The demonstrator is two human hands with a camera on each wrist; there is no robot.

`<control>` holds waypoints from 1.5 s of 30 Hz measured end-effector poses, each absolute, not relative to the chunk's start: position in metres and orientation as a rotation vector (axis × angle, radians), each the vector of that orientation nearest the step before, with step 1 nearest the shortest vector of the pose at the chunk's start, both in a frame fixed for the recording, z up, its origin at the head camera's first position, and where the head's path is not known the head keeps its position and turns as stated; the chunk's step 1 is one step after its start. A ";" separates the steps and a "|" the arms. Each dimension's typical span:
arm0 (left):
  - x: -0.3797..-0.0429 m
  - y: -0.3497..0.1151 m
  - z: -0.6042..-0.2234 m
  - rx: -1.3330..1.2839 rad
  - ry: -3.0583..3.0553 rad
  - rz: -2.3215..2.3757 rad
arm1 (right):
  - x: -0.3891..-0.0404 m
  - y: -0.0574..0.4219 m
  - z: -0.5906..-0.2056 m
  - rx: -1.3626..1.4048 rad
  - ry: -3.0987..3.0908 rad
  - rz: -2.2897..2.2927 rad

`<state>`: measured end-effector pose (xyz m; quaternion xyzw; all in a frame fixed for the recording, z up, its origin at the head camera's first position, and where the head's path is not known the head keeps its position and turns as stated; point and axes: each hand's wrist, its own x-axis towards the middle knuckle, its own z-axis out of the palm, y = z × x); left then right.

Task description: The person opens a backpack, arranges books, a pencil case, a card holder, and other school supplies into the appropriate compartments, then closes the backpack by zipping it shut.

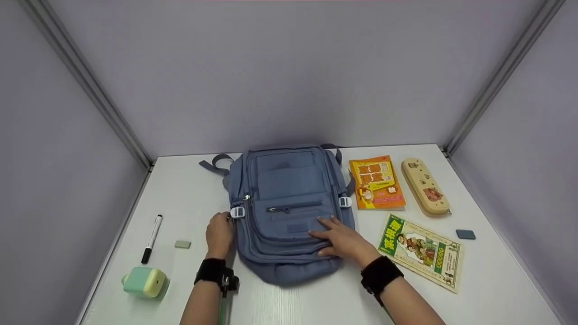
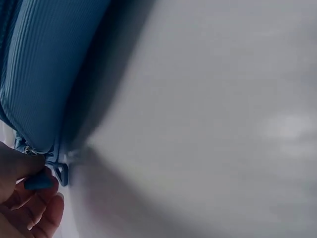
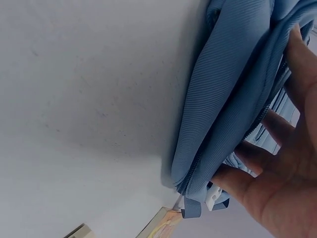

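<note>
A blue backpack lies on the white table with its front pocket facing up. At its left side, just below the white buckle, is my left hand. In the left wrist view, the thumb and fingers pinch a small blue zipper pull at the bag's edge, with a fabric loop beside it. My right hand rests on the lower right of the bag's front, fingers spread. The right wrist view shows those fingers lying across the bag's folds and zipper.
Right of the bag lie an orange book, a yellow pencil case, a green and cream book and a dark blue eraser. On the left are a marker, a pale green eraser and a green-yellow pencil sharpener.
</note>
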<state>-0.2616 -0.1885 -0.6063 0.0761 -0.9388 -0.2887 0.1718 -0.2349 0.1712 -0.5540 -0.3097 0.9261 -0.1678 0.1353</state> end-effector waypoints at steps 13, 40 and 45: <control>-0.236 -0.182 -0.591 0.135 -2.793 -0.778 | -0.237 0.171 -0.555 -0.885 2.677 -0.464; -0.173 -0.190 -0.557 -0.267 -2.994 -0.762 | -0.238 0.170 -0.554 -0.909 2.660 -0.454; -0.167 -0.191 -0.549 -0.449 -3.022 -0.860 | -0.238 0.170 -0.554 -0.918 2.660 -0.455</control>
